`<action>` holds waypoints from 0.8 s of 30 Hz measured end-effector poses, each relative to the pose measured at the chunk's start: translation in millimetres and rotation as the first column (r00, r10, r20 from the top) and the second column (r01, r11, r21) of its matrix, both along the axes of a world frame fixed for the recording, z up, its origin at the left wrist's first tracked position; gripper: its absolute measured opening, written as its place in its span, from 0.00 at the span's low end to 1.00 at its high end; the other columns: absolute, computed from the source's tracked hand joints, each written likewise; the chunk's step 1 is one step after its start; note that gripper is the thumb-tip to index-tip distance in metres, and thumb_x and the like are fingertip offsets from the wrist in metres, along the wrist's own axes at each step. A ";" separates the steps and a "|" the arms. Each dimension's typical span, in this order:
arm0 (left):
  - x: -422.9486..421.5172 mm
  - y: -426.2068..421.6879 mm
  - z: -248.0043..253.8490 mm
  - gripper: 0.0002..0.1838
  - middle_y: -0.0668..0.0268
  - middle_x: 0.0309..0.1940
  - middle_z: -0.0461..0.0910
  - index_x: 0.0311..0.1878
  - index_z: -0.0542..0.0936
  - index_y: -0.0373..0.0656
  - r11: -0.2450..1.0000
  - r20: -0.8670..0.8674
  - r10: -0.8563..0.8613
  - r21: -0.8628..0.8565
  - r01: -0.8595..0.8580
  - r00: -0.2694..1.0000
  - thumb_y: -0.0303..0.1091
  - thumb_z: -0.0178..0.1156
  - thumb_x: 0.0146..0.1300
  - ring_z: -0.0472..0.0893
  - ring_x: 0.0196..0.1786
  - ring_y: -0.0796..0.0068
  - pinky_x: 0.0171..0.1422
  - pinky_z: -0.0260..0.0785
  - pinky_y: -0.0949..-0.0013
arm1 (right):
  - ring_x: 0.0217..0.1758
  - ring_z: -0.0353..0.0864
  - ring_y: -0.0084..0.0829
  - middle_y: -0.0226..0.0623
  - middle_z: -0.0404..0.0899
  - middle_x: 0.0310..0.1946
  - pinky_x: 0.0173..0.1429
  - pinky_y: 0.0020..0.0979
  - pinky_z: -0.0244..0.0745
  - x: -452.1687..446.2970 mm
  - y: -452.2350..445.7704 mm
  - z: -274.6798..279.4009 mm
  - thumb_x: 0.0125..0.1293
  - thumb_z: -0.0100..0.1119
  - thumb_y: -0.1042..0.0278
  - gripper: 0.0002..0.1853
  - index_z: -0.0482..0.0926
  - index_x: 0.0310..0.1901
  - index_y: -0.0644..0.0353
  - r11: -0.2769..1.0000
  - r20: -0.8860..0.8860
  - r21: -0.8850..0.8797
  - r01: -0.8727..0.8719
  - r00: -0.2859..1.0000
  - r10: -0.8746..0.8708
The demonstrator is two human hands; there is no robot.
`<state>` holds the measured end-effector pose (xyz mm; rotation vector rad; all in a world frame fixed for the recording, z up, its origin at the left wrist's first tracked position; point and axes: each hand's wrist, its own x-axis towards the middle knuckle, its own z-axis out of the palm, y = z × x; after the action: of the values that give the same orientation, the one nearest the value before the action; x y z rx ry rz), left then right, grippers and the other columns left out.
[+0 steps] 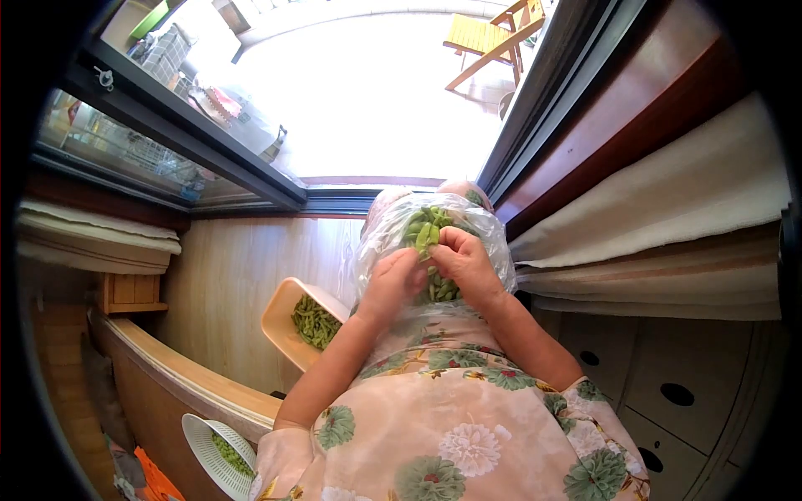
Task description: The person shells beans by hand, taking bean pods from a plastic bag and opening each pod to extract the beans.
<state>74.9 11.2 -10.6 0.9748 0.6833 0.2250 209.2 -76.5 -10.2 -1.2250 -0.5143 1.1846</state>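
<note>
My right hand (469, 265) pinches a green soybean pod (428, 237) between thumb and fingers. Close beside it, my left hand (391, 282) has its fingers closed at the pod's lower left side; it is a little blurred and its fingertips are partly hidden. Both hands are above a clear plastic bag (375, 237) lying open on my lap. More green pods (444, 287) lie in the bag below the hands.
Left of my legs, a peach-coloured bin (279, 316) on the wood floor (234, 267) contains green pods or hulls (314, 324). A white colander (200, 449) with shelled green beans (231, 453) is at lower left. Ahead are a door frame (342, 202) and wooden chair (480, 35).
</note>
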 end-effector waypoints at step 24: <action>1.8 0.5 -12.2 0.13 0.75 0.24 0.65 0.33 0.70 0.48 0.999 0.019 0.009 -0.053 -0.008 1.000 0.44 0.48 0.72 0.65 0.24 0.83 0.25 0.53 0.80 | 0.33 0.76 0.21 0.34 0.79 0.29 0.38 0.25 0.73 -6.2 3.5 -18.6 0.62 0.59 0.72 0.06 0.77 0.36 0.68 0.994 0.406 0.023 0.108 0.908 -0.108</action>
<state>76.7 11.7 -22.8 0.9177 0.6727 0.2229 202.9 -73.0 -28.7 -1.4908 -0.7437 0.8340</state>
